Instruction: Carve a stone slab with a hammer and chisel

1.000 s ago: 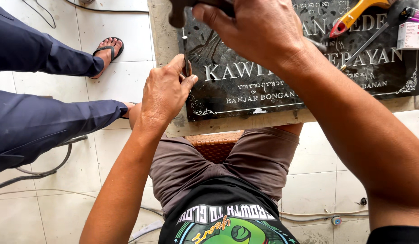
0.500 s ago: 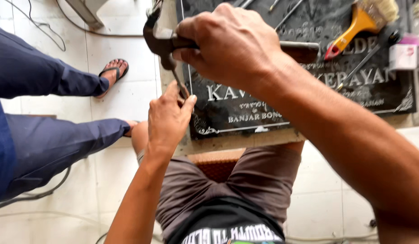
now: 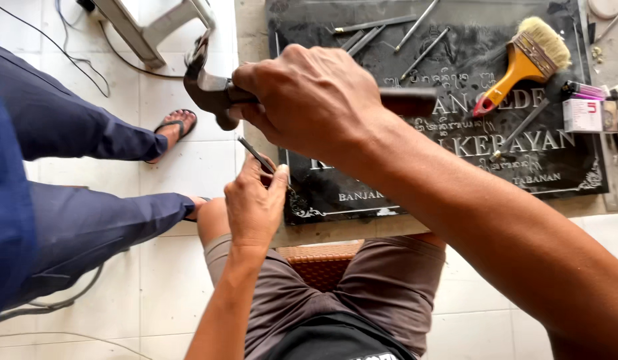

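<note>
Since a moment ago my right hand (image 3: 316, 100) has come lower and further over the slab, bringing the hammer (image 3: 216, 93) down closer to the chisel (image 3: 257, 155), and more of the slab's far side has come into sight. I am gripping the hammer's handle in a closed fist, its dark head jutting out past the tabletop's (image 3: 252, 40) left edge, just above the chisel's top end and not touching it. My left hand (image 3: 252, 207) is pinching the thin chisel between thumb and fingers, tilted, its tip going down at the lower left corner of the black engraved stone slab (image 3: 362, 193), by the scrollwork there.

The slab is lying flat along the tabletop's near edge, over my knees. On its far part several loose metal chisels (image 3: 382, 33) are lying side by side, and toward the right edge a paintbrush (image 3: 522, 63) with an orange handle is resting across the lettering. A small white and pink box (image 3: 582, 113) is sitting just beside the slab's right edge. To my left another person's legs in dark blue trousers (image 3: 76, 200) are stretching over the tiled floor (image 3: 169, 287), a sandalled foot (image 3: 176, 127) near the tabletop's left edge.
</note>
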